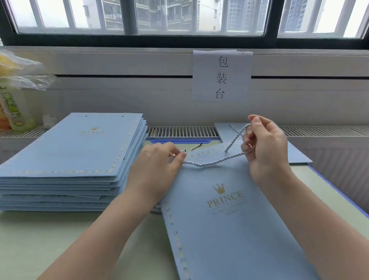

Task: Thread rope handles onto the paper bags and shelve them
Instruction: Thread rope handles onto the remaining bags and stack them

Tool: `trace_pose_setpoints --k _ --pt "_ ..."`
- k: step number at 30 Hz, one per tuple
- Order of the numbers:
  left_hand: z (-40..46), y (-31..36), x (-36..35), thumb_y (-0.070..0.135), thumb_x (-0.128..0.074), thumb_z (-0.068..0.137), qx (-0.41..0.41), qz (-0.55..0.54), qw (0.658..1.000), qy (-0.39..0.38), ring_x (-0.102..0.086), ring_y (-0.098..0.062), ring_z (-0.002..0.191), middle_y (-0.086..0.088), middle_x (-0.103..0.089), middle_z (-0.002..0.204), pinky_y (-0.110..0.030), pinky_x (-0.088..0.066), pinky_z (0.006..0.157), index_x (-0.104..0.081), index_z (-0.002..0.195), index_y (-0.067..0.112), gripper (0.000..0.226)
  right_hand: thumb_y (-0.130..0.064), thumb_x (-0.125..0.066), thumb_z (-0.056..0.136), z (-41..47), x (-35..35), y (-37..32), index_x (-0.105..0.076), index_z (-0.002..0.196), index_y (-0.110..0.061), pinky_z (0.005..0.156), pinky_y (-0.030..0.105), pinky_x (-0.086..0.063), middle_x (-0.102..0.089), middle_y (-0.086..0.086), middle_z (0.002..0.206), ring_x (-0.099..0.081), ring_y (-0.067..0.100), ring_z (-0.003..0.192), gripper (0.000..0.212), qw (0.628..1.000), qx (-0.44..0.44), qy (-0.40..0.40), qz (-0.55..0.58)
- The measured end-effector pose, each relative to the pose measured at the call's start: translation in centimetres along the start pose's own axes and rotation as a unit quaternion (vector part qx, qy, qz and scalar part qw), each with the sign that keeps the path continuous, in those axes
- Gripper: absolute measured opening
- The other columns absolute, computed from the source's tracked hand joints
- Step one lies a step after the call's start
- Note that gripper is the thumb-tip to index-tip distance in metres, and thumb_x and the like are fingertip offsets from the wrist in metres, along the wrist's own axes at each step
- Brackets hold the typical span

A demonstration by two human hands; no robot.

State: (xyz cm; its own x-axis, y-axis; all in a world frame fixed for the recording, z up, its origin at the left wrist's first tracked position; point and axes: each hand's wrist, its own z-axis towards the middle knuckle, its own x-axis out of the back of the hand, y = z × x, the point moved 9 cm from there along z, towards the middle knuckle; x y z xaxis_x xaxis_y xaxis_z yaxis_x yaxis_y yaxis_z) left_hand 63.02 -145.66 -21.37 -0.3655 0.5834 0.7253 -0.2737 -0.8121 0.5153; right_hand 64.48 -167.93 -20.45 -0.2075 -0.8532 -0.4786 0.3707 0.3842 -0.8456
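Left hand [157, 168] pinches one end of a twisted pale-blue rope handle [212, 162] at the top edge of a flat light-blue paper bag [233, 229] on the pale-green tabletop [36, 245]; right hand [265, 147] grips the rope's looped other end above.

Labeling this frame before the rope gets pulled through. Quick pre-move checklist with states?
1. Left hand pinches the light blue twisted rope at the top edge of the flat light blue paper bag printed PRINCE: ok.
2. Right hand holds the rope's other part raised above the bag: ok.
3. Rope end already through the bag's hole: cannot tell, left fingers cover it.
4. Rope free of knots between the hands: ok, though it crosses itself near the right hand.
5. Bag lies flat on the pale green table: ok.
6. Stack of flat light blue paper bags beside it, apart from the rope: ok.
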Motion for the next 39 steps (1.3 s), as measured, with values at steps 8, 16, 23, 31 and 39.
trace_pose_setpoints --k 8,16,23,31,39 --pt "-0.8 -1.9 -3.1 0.034 -0.058 0.092 0.206 -0.352 0.906 -0.113 -0.062 -0.015 0.074 -0.007 -0.062 0.096 -0.024 -0.051 0.057 -0.057 0.108 0.007 0.031 -0.009 -0.041 0.100 0.0 -0.3 -3.2 -0.054 0.086 -0.019 0.059 0.018 -0.045 -0.053 -0.005 0.068 -0.050 0.005 0.056 0.021 0.994 0.108 -0.011 -0.007" --pt "0.0 -4.2 -0.9 0.022 -0.046 0.095 0.210 -0.396 0.892 0.058 -0.032 -0.019 0.058 -0.006 -0.033 0.066 -0.031 -0.028 0.052 -0.032 0.069 0.014 0.031 -0.008 -0.041 0.099 0.0 -0.5 -0.4 -0.055 0.088 -0.015 0.043 0.016 -0.034 -0.045 -0.006 0.057 -0.040 0.007 0.048 0.019 0.999 -0.028 -0.015 0.030" --pt "-0.6 -5.3 1.8 0.020 -0.042 0.097 0.214 -0.414 0.862 0.200 -0.027 -0.018 0.063 0.000 -0.027 0.069 -0.035 -0.028 0.057 -0.025 0.070 0.018 0.032 -0.002 -0.043 0.096 -1.2 -2.6 0.9 -0.056 0.089 -0.010 0.044 0.018 -0.036 -0.045 -0.001 0.062 -0.041 0.007 0.046 0.017 0.990 -0.001 -0.085 -0.111" --pt "-1.3 -6.2 3.9 0.024 -0.038 0.101 0.228 -0.433 0.818 0.303 -0.034 -0.015 0.060 0.002 -0.035 0.072 -0.022 -0.038 0.051 -0.032 0.074 0.019 0.028 -0.010 -0.053 0.090 -0.6 -0.8 -0.5 -0.055 0.118 -0.017 0.096 0.028 -0.040 -0.055 0.000 0.118 -0.046 0.017 0.113 0.029 0.913 0.116 0.000 -0.392" --pt "-2.1 -5.3 5.1 0.032 -0.036 0.099 0.172 -0.456 0.789 0.374 -0.051 -0.020 0.092 -0.002 -0.052 0.102 -0.045 -0.046 0.098 -0.040 0.090 0.022 0.014 -0.027 -0.058 0.092 1.2 3.8 3.6 -0.045 0.130 -0.006 0.088 0.039 -0.050 -0.055 0.009 0.127 -0.059 0.024 0.104 0.045 0.978 -0.095 0.098 -0.157"
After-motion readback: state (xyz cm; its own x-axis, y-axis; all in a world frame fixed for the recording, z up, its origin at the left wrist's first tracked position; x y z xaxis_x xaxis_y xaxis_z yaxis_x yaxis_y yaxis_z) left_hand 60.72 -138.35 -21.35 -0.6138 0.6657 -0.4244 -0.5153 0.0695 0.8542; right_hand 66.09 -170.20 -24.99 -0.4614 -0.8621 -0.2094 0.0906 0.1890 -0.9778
